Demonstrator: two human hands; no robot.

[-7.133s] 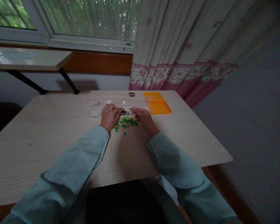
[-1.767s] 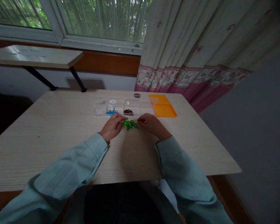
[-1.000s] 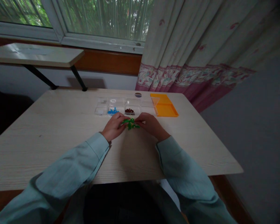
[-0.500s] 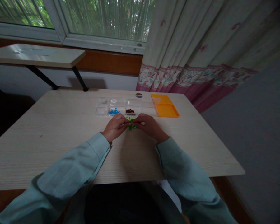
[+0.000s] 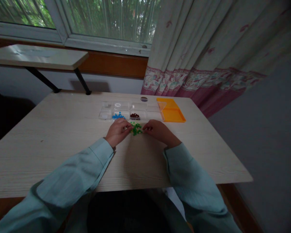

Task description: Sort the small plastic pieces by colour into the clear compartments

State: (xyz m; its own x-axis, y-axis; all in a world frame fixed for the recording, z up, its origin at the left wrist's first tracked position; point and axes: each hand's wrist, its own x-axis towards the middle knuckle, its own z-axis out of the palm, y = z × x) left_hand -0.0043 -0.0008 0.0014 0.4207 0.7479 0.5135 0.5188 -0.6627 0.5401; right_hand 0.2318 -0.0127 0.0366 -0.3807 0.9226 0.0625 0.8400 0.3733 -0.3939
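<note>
A small heap of green pieces (image 5: 136, 128), with some yellowish ones among them, lies on the table between my hands. My left hand (image 5: 118, 131) is at the heap's left side, its thumb and fingers pinched together; whatever they hold is too small to make out. On the right, my right hand (image 5: 158, 131) is also pinched, a little apart from the heap, its fingertips' contents unclear. Just beyond the hands sits a clear divided box (image 5: 155, 115). Blue pieces (image 5: 118, 116) lie in one of its compartments and dark brown pieces (image 5: 135, 116) in another.
An orange tray (image 5: 173, 111) stands at the right end of the clear box. A dark round spot (image 5: 144, 99) shows behind the box. At the back left, a raised shelf (image 5: 38, 58) rests on black legs. A curtain (image 5: 196, 64) hangs behind the table (image 5: 70, 142).
My right hand has moved right, away from the green heap and from my left hand. My left hand has shifted slightly left. More of the green heap shows between them.
</note>
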